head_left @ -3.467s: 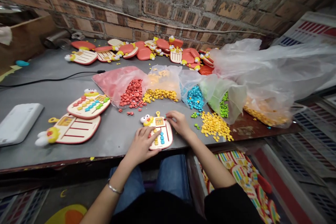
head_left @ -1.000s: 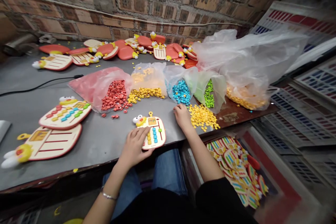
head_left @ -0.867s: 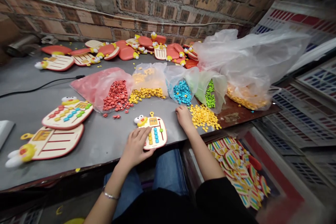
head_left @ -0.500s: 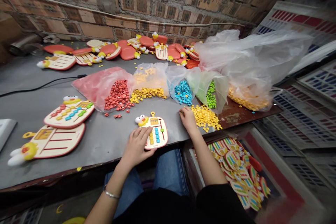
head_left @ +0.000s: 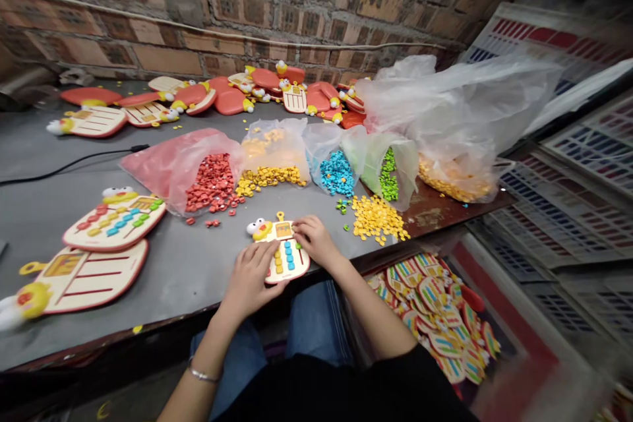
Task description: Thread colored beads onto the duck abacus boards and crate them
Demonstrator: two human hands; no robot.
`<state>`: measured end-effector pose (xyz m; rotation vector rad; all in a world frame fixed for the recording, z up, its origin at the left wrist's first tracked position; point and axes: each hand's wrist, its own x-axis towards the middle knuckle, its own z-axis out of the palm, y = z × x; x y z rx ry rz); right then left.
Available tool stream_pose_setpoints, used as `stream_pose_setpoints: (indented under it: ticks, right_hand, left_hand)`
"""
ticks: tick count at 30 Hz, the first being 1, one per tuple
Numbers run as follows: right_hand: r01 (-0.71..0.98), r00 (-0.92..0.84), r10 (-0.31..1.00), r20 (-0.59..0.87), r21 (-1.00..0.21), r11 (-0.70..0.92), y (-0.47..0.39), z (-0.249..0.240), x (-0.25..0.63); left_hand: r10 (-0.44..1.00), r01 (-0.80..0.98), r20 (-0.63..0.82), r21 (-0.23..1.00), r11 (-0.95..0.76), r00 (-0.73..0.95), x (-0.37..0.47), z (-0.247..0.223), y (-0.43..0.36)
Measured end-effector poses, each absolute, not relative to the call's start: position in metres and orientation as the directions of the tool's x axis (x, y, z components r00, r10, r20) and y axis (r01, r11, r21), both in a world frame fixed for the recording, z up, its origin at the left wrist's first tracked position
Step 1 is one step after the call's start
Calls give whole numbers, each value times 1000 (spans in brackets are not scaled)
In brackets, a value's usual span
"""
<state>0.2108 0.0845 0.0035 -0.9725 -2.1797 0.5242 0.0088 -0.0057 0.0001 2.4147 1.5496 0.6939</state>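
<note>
A cream, red-edged toy board [head_left: 295, 268] with a yellow duck-like head lies flat at the table's front edge. Yellow and blue beads sit in columns on it, and a green one shows beside my right fingers. My left hand [head_left: 250, 280] grips the board's left side, fingers over the face and thumb along the near edge, covering part of the left columns. Closed in a pinch, my right hand [head_left: 319, 242] touches the board's upper right, at the end of the green bead's slot. Whatever is between those fingertips is hidden.
Bags of red beads [head_left: 212, 181], yellow beads [head_left: 271, 176], blue beads [head_left: 337, 173] and green beads [head_left: 388, 175] lie open behind the board. Loose yellow beads [head_left: 378, 217] are heaped at right. Two boards [head_left: 116, 224] overlap at left. A crate [head_left: 524, 349] of filled boards stands below the table.
My right hand has moved left from beside the loose yellow beads onto the board, uncovering a few green beads on the table. My left hand keeps its hold on the board.
</note>
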Motion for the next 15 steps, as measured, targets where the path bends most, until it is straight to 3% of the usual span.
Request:
stream_pose_setpoints:
  ticks: [2,4,7,9,11,15]
  right_hand:
    - [499,-477,775,414,-598,626,74,12,227]
    - [612,-377,827,417,-558,560,66,15,249]
    - [839,-156,895,417,-422,343,66,6,287]
    - [891,-99,919,382,-378,253,69,-2,305]
    - [869,-93,925,369,-423,256,73,-6,311]
    - [637,-101,912,398,-678,367,75,6,281]
  left_hand:
    - [897,807,282,403,-432,340,8,-1,-5]
    - [899,804,281,411,-430,337,8,-2,-5]
    - [899,799,279,418,-431,339,7,-3,-5]
    - [900,801,277,419,-428,337,7,-3,-5]
    - [902,803,275,419,-424,333,8,-3,-5]
    - [902,797,273,430,-424,333,9,-1,-6]
